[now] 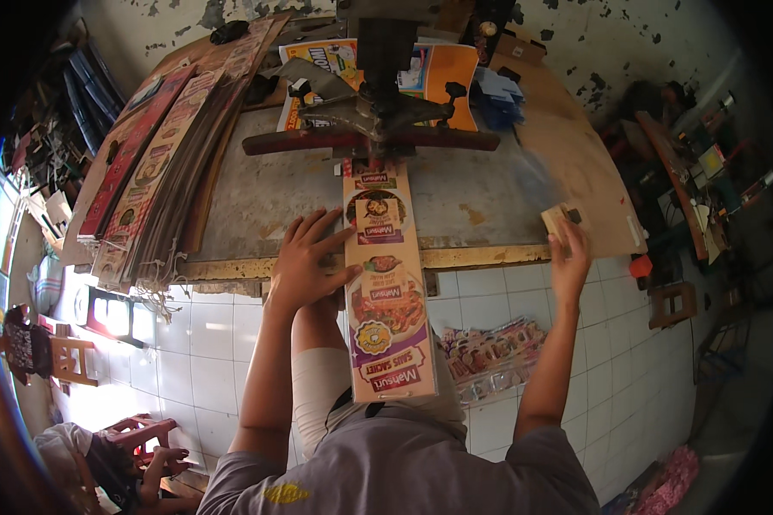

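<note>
A long printed strip (389, 309) with food pictures runs from beneath the dark metal press (374, 112) over the table's front edge, its near end above my lap. My left hand (311, 264) has its fingers spread, fingertips at the strip's left edge. Off to the right, at the table's front edge, my right hand (570, 259) pinches a small tan block (560, 220) with a dark spot on top. A bluish blur lies just beyond that block; I cannot make out what it is.
Long printed strips (159, 159) with strings at their near ends lie stacked on the table's left. Blue pieces (498, 96) and orange-yellow printed sheets (451, 77) lie at the back. More printed strips (494, 352) rest below, right of my legs. A person sits at lower left.
</note>
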Tool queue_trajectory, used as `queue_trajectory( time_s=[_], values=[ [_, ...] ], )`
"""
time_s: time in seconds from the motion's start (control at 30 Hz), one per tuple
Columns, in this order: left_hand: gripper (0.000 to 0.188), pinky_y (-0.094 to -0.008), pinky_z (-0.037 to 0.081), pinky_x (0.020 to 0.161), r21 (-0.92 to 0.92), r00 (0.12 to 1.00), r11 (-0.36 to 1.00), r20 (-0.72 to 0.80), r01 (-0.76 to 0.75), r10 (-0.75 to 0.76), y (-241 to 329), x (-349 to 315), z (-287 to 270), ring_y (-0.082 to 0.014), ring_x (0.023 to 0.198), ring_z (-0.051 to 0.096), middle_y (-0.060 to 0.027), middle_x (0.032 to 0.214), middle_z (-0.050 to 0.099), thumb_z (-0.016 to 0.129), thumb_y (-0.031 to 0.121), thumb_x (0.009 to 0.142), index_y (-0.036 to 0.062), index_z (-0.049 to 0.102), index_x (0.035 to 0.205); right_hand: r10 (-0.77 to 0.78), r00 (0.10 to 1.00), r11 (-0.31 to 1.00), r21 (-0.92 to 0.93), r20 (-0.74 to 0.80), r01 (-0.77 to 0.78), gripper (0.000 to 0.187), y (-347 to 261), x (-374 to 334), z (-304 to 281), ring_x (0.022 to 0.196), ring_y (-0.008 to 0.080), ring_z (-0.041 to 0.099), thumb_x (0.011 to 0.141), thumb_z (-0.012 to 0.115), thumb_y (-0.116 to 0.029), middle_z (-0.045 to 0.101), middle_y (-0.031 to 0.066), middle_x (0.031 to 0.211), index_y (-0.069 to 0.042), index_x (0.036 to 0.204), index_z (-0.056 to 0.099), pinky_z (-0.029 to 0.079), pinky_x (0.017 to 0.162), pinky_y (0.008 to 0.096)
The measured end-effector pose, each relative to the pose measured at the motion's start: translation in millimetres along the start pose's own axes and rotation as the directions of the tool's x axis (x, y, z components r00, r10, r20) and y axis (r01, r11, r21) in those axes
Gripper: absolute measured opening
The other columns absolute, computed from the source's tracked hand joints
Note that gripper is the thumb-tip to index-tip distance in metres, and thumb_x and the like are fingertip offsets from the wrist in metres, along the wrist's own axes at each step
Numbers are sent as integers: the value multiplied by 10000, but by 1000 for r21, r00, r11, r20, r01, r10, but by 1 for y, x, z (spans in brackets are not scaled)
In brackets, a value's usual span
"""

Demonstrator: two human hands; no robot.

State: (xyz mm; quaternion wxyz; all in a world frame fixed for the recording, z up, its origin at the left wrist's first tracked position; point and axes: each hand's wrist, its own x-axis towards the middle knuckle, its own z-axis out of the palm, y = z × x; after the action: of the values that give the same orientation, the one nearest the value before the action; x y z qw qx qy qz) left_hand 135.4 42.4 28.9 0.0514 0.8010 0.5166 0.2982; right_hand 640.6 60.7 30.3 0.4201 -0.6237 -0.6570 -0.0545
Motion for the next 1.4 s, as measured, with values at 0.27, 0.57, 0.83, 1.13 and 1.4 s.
queue_trajectory(
  time_s=[0.27,0.57,0.83,1.13,1.4],
  values=[
    [647,-588,329,1287,-3,1000,1000,9,-1,1,-1,0,0,-388,1529,489,-129,1613,586,841,519,827,205,774,1389,-320,914,930,265,248,253,370,-91,-28,35,1273,323,665,968,806,-66,696,98,1402,-84,1336,764,557,1072,440],
    [652,-596,332,1286,4,1000,1000,12,1,-1,0,2,1,-384,1531,489,-132,1615,584,845,521,824,206,771,1390,-36,993,981,191,109,14,316,-37,22,29,1307,343,637,1025,769,-234,698,137,1389,-37,1271,750,526,1081,456],
    [644,-592,337,1283,-9,1000,1000,12,6,-6,1,1,-2,-374,1526,497,-123,1608,591,849,503,818,210,772,1386,-3,997,994,-109,75,12,380,52,80,72,1299,374,642,988,798,-254,710,172,1385,10,1258,753,538,1082,466],
    [651,-592,343,1281,8,1000,1000,22,18,-18,2,2,-3,-376,1522,498,-125,1605,593,862,505,813,209,772,1386,74,994,997,2,75,-74,314,42,68,72,1226,361,697,982,785,-207,750,153,1348,-27,1239,779,545,1080,428],
    [648,-593,340,1286,-1,1000,1000,16,24,-24,4,2,-5,-379,1519,503,-122,1602,597,865,502,810,206,775,1379,3,996,999,-52,85,2,354,32,68,66,1240,345,689,953,832,-268,757,124,1355,-50,1229,790,537,1073,440]
  ],
)
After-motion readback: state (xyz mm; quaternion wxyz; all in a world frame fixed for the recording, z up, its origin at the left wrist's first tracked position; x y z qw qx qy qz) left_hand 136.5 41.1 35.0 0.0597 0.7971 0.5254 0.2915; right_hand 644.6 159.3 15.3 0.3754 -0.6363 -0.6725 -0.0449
